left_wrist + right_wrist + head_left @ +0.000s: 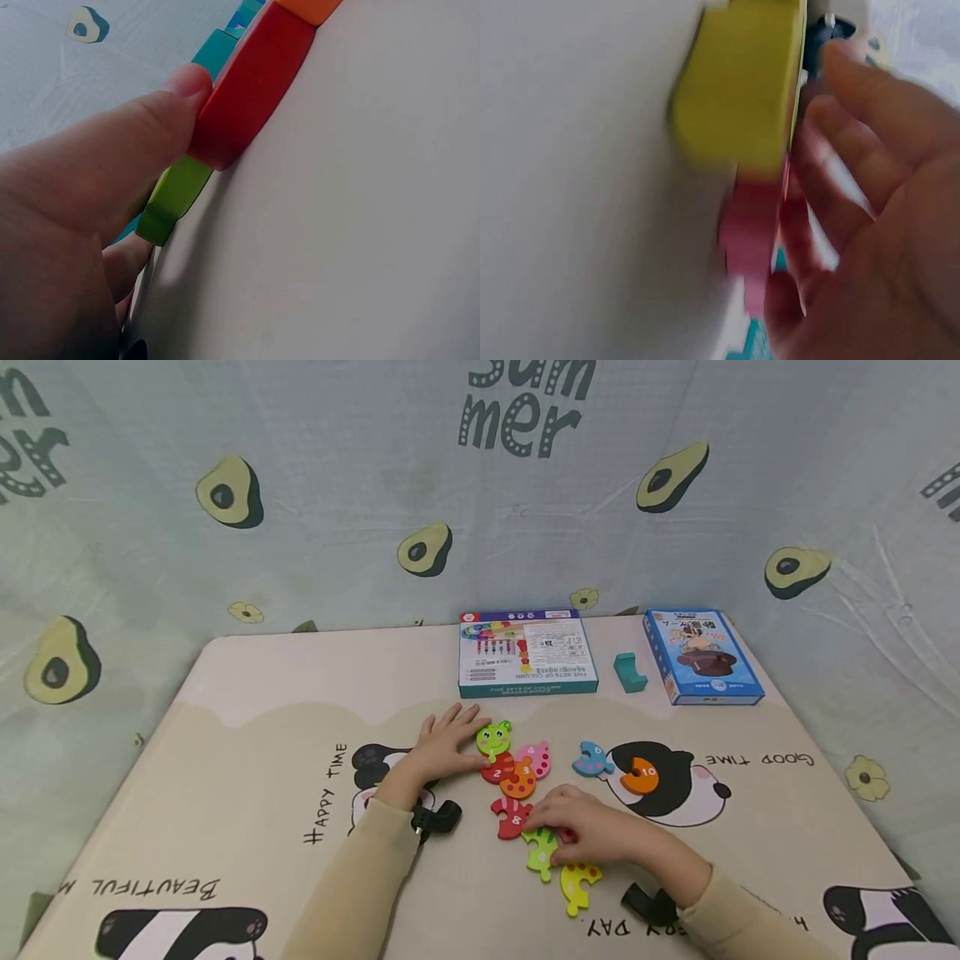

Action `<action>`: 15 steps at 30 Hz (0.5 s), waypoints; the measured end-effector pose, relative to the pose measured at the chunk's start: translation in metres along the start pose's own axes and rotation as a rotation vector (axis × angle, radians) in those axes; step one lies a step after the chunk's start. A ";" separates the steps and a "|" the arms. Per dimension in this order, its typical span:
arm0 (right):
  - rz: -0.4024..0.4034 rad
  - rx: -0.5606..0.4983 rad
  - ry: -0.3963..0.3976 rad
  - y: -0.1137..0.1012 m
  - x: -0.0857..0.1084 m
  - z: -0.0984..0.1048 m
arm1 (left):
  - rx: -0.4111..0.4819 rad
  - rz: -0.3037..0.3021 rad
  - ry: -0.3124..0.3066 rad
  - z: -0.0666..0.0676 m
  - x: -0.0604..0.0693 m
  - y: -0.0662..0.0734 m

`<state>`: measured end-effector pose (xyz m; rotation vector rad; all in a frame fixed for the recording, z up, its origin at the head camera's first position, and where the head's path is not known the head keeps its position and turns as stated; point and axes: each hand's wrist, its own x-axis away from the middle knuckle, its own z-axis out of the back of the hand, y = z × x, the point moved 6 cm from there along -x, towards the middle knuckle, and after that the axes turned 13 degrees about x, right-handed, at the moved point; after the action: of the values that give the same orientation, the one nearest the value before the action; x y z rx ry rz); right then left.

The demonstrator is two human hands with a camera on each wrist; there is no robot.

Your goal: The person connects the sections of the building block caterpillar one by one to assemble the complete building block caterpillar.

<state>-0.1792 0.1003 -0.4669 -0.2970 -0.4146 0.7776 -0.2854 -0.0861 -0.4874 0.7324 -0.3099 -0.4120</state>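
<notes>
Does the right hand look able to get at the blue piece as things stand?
Probably yes: the blue piece lies just beyond the right hand, with nothing apparent between them, though that hand partly covers a green piece.

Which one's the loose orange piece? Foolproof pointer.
Find the blue box, far right on the table. Below and left of it, the table bears a printed black-and-white animal head. The orange piece lies on its black patch; unlike the blue piece at left, it's orange.

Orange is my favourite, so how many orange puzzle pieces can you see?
2: a spotted orange piece next to the red piece near the left hand, and another orange piece on the printed panda. The right hand could be hiding more.
</notes>
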 end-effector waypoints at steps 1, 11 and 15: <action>0.007 0.017 -0.001 -0.001 -0.001 -0.001 | 0.000 0.001 0.000 0.000 0.000 0.000; -0.058 0.026 -0.021 -0.001 -0.003 -0.005 | 0.004 0.000 -0.005 0.000 0.003 0.002; -0.078 0.004 -0.027 -0.002 -0.003 -0.004 | 0.004 0.003 -0.002 0.001 0.002 0.002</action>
<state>-0.1781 0.0968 -0.4700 -0.2651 -0.4477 0.7065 -0.2831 -0.0865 -0.4855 0.7354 -0.3139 -0.4095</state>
